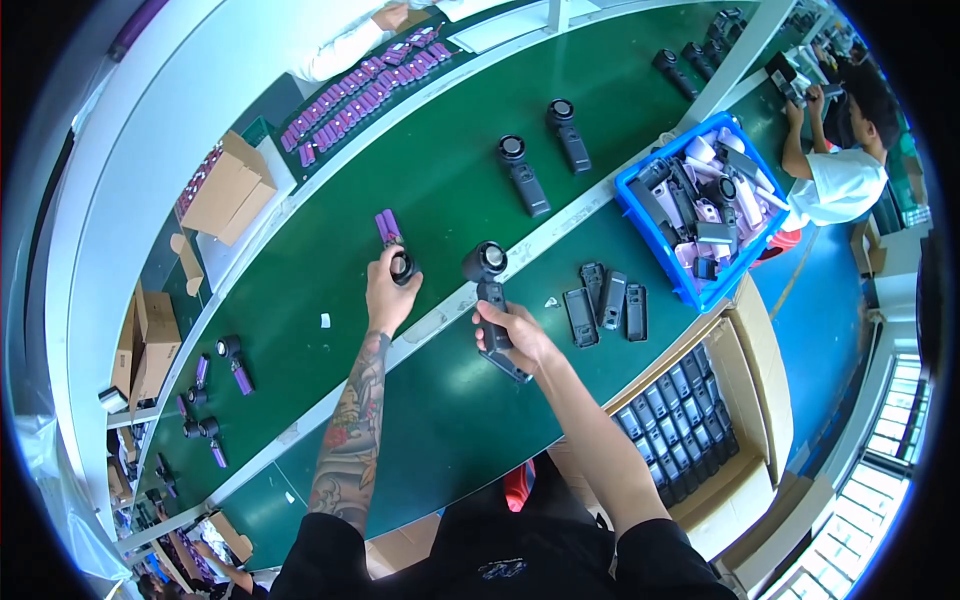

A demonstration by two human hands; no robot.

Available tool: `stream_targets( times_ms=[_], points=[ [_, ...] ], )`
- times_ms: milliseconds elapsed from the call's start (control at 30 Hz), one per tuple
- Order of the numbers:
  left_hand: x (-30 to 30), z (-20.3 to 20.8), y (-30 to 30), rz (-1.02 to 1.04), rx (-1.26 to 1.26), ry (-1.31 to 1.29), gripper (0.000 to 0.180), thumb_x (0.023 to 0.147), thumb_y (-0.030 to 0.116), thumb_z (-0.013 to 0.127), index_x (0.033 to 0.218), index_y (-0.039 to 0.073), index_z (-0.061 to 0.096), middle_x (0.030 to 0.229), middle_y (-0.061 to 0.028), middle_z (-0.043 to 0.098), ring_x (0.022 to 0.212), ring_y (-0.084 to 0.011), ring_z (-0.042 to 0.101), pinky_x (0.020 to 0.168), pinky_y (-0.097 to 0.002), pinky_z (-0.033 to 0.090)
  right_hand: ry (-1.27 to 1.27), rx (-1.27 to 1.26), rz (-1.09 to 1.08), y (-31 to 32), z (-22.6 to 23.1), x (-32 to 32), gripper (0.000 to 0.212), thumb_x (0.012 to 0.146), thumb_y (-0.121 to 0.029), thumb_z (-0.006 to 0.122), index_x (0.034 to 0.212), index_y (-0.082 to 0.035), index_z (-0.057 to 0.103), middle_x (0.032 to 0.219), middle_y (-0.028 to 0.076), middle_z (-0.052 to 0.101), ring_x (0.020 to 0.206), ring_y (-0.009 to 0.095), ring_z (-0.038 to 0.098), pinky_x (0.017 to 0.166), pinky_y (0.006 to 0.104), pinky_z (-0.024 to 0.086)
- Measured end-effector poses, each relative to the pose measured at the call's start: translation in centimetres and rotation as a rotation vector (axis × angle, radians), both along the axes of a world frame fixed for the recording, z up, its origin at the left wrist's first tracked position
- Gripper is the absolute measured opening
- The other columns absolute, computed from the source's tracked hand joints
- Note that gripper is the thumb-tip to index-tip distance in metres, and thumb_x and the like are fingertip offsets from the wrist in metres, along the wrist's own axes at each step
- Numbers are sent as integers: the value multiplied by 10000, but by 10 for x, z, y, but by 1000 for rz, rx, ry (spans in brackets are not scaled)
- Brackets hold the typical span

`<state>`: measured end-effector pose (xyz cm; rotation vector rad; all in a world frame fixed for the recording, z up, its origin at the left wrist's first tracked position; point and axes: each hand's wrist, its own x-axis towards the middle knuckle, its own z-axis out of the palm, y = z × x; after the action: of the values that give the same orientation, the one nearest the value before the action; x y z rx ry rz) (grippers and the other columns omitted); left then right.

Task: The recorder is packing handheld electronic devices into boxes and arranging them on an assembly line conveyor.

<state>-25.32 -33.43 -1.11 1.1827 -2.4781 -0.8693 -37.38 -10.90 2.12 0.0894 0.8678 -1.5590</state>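
My left hand (392, 292) is over the green work surface, its fingers closed round the black round head of a fan unit (402, 266). Two purple battery cells (387, 226) stick out from that unit on the far side. In my right hand (518, 335) is a black handheld fan (487, 262), gripped by its handle with the round head upward. A dark shell piece (506, 366) shows below that hand; whether it is joined to the handle I cannot tell. Several loose black handle shells (600, 300) lie to the right of my right hand.
Two black handheld fans (525, 178) lie farther back. A blue crate (650, 250) of mixed shells stands at right, above a cardboard box (765, 375) of black shells. Fan units with purple cells (236, 365) lie at left. A white rail (420, 340) crosses the surface. A co-worker (840, 180) sits at far right.
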Motion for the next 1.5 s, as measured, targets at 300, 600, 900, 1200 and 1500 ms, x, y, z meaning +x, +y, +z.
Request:
stream_targets(
  times_ms=[300, 600, 900, 1200, 1500],
  points=[
    [75, 27, 51, 190, 135, 465, 476, 859, 142, 706, 1301, 104, 532, 1127, -86, 591, 1045, -234, 578, 921, -338, 463, 209, 36, 286, -47, 10, -33, 312, 937, -172, 637, 1115, 33, 485, 935, 126, 609, 681, 154, 577, 575, 247, 480],
    [112, 59, 70, 528, 1299, 1558, 448, 920, 170, 685, 1279, -23, 499, 1121, -133, 609, 1092, -252, 593, 986, -397, 481, 758, 199, 95, -88, -11, -37, 436, 940, -251, 626, 1255, 20, 492, 1176, 214, 569, 1038, 291, 575, 988, 371, 464],
    [114, 42, 104, 528, 1301, 1371, 409, 929, 62, 614, 1298, -34, 465, 1189, -184, 614, 1088, -294, 610, 978, -412, 504, 2029, 490, 862, 50, -20, 57, 605, 775, -232, 727, 1299, -44, 490, 1151, 175, 539, 881, 309, 631, 733, 385, 560],
    [119, 56, 161, 417, 1313, 1238, 437, 943, 38, 552, 1363, 6, 436, 1280, -191, 583, 1187, -323, 565, 1022, -445, 478, 1244, 294, 290, 66, 36, 48, 439, 811, -29, 635, 1230, -45, 501, 1206, 176, 575, 960, 269, 663, 724, 337, 571],
    [97, 60, 186, 363, 1529, 1310, 460, 940, 67, 535, 1383, 40, 415, 1331, -204, 552, 1230, -328, 541, 1064, -469, 436, 269, -21, -133, 78, 79, 74, 433, 784, 37, 645, 1199, -41, 547, 1294, 176, 584, 1075, 260, 648, 867, 332, 539]
  ],
)
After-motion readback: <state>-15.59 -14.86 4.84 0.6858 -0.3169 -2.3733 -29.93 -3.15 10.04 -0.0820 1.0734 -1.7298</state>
